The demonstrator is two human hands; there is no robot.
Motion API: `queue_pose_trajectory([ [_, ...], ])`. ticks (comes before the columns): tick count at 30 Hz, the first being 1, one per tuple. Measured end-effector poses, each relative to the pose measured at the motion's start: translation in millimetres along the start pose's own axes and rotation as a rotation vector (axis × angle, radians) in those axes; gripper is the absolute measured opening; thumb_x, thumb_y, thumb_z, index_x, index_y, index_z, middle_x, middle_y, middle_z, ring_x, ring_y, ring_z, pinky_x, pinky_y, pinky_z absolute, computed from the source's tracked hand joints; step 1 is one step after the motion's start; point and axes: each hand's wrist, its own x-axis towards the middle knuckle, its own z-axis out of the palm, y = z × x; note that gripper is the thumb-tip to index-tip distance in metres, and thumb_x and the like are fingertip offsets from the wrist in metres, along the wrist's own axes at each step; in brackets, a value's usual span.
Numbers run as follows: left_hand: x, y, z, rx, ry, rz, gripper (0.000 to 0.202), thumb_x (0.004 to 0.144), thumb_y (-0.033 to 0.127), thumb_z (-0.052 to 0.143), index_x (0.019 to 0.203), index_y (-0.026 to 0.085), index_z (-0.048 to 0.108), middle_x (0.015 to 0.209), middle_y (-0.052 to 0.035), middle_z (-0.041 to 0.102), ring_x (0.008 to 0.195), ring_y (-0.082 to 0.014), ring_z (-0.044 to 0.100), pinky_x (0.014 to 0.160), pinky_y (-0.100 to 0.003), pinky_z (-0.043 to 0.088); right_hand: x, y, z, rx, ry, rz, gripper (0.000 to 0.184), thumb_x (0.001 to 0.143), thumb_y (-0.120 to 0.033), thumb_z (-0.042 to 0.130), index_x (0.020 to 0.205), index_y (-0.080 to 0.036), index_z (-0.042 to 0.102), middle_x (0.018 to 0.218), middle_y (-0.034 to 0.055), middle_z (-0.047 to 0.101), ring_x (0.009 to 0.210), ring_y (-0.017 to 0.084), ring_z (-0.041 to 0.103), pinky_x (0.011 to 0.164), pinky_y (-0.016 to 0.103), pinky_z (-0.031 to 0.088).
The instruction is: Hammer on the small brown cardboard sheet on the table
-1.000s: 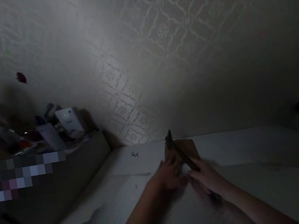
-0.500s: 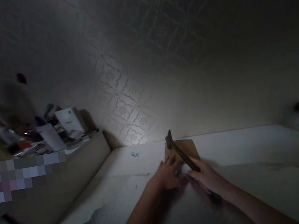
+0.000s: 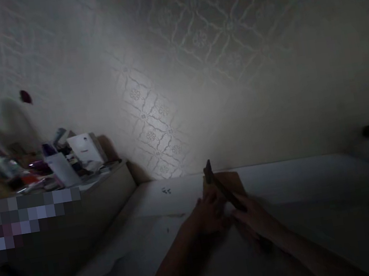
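The right hand (image 3: 257,220) is clenched around the near end of a long dark tool (image 3: 223,188), probably a knife, though the light is too poor to be sure. Its long axis runs from that hand up and away to the left, toward the tabletop's far edge, so the tip stands over the brown board (image 3: 228,182). The board lies flat on the tabletop (image 3: 299,180), close to the far edge and roughly midway along it, directly beyond both hands.

The left hand (image 3: 211,215) rests palm down at the board's near left corner, fingers reaching onto or against it. Whether it presses something small there or only steadies the board cannot be made out. The two hands are just beside each other, almost touching, and the left one sits slightly nearer the board; the tool crosses above the gap between them.

Much is lost in the dimness: the tool's edge and exact tip, anything lying on the board, and the fingertips of both hands, which are blurred. The forearms run out of view at the bottom. On a lower shelf (image 3: 107,178) off the tabletop's left edge, a cluttered heap of boxes (image 3: 83,151) is hard to read.
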Motion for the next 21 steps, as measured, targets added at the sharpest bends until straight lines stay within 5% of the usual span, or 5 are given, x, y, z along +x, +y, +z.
queue_pose_trajectory([
  [13, 0.8, -0.6, 1.4, 0.012, 0.001, -0.005, 0.080, 0.085, 0.057, 0.060, 0.153, 0.029, 0.028, 0.163, -0.0120, 0.015, 0.148, -0.0379, 0.013, 0.115, -0.064, 0.019, 1.9, 1.3, 0.9, -0.023, -0.001, 0.015, 0.060, 0.068, -0.020, 0.060, 0.128, -0.017, 0.062, 0.052, -0.0054, 0.055, 0.045, 0.014, 0.054, 0.041, 0.021, 0.043],
  [21, -0.6, -0.8, 1.0, 0.016, 0.007, -0.008, 0.081, 0.085, 0.059, 0.058, 0.154, 0.029, 0.026, 0.162, -0.0122, 0.018, 0.148, -0.0376, 0.014, 0.115, -0.062, 0.022, 0.4, 1.4, 1.3, 0.023, -0.029, 0.057, 0.064, 0.066, -0.027, 0.058, 0.130, -0.017, 0.058, 0.044, -0.0113, 0.044, 0.031, 0.010, 0.040, 0.033, 0.019, 0.033],
])
